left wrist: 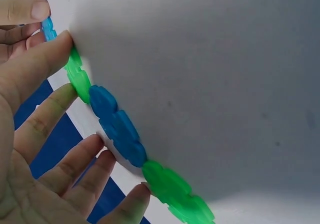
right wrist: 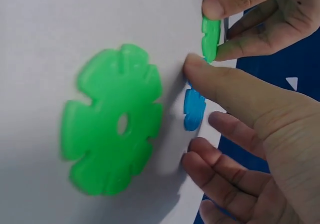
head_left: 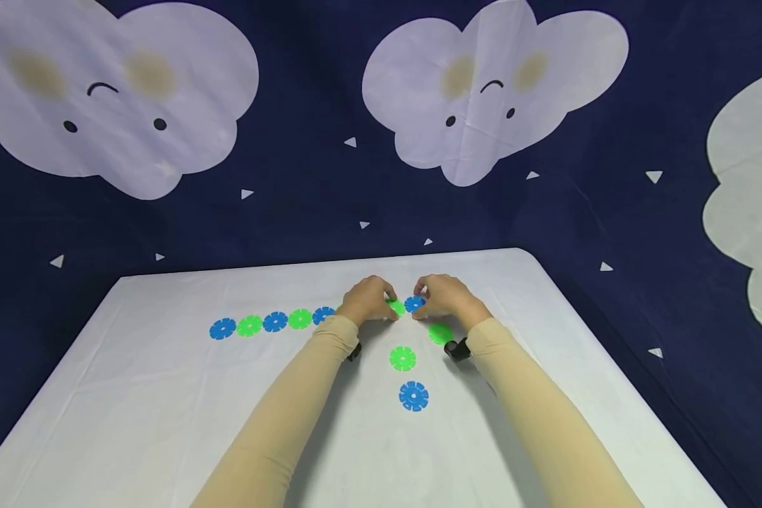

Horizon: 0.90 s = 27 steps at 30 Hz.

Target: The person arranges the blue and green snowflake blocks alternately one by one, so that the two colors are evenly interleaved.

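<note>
My left hand pinches a green notched disc between thumb and forefinger. Just right of it, my right hand pinches a blue notched disc; the two discs sit edge to edge. In the left wrist view, the held green disc adjoins a blue disc, followed by another green disc. The right wrist view has the held blue disc below the held green one; whether their slots interlock is hidden by the thumb. A loose green disc lies near my right wrist.
A row of alternating discs runs leftward from my left hand to an end blue disc. Nearer me, a green disc and a blue disc lie loose on the white table. A dark blue cloud-patterned cloth hangs behind.
</note>
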Tool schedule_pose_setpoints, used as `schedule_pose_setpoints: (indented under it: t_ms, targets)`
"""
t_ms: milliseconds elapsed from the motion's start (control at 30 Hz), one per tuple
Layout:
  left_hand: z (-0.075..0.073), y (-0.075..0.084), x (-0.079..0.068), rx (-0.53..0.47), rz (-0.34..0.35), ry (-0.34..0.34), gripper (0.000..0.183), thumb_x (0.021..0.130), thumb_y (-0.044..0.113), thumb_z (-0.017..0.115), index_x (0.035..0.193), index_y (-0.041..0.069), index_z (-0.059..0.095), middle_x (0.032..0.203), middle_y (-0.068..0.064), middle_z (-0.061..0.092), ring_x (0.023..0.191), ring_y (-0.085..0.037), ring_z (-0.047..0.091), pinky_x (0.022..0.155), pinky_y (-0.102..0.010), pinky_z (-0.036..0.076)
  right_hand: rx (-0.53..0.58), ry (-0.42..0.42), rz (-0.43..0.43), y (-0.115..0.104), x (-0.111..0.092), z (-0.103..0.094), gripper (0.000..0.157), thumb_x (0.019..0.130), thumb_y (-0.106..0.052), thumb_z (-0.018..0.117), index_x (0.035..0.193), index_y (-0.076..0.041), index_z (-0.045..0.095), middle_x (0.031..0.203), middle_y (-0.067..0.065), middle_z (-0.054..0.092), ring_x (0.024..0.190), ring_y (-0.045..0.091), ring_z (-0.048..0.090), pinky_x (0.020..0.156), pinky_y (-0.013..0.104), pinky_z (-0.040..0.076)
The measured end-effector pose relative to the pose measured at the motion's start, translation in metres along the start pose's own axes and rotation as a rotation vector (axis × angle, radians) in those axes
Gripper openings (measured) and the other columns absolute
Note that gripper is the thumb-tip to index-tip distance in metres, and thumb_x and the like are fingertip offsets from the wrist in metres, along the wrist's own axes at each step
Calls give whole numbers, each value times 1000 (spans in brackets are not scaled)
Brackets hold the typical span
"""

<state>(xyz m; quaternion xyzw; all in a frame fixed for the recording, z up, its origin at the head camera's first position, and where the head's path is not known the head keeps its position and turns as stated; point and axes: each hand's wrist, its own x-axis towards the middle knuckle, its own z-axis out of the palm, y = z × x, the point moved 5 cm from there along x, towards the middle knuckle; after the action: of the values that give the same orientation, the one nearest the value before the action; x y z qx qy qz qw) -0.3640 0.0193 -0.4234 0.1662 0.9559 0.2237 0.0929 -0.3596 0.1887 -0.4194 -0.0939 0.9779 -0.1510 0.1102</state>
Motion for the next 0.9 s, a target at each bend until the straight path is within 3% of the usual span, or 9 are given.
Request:
schedule_pose_setpoints:
  t_ms: [233, 400, 567, 900]
  targets:
    - [2, 1, 0, 48, 7, -24, 42, 86, 27, 91, 125, 15, 79, 144, -8, 67, 132, -29, 64, 108, -54, 57, 55, 11, -39, 3, -12, 1, 54, 89, -32, 88, 137, -14, 69, 122, 11, 74, 105, 25, 69, 98, 51, 58]
    - [2, 6, 2, 72, 9, -33, 44, 87, 28, 89, 127, 15, 77, 133, -11, 64, 122, -29, 64, 104, -54, 59, 63, 16, -118, -2, -29, -5, 50, 90, -31, 88, 134, -13, 72, 128, 12, 73, 112, 27, 69, 99, 53, 59]
    - [2, 9, 3, 84, 26, -36, 45, 86, 26, 89, 127, 14, 76, 132, -12, 63, 120, -28, 64, 101, -52, 60, 47, 6, -190, -9, -52, -1, 45, 91, -31, 87, 130, -14, 75, 126, 10, 75, 113, 27, 70, 96, 48, 60]
    - [11, 11, 16, 32, 139, -73, 52, 93, 28, 85, 140, 14, 69, 149, -14, 63, 143, -33, 57, 123, -51, 46, 82, 14, -287, -19, -85, 22, 40, 88, -31, 89, 123, -14, 79, 109, 2, 73, 96, 17, 65, 83, 32, 54]
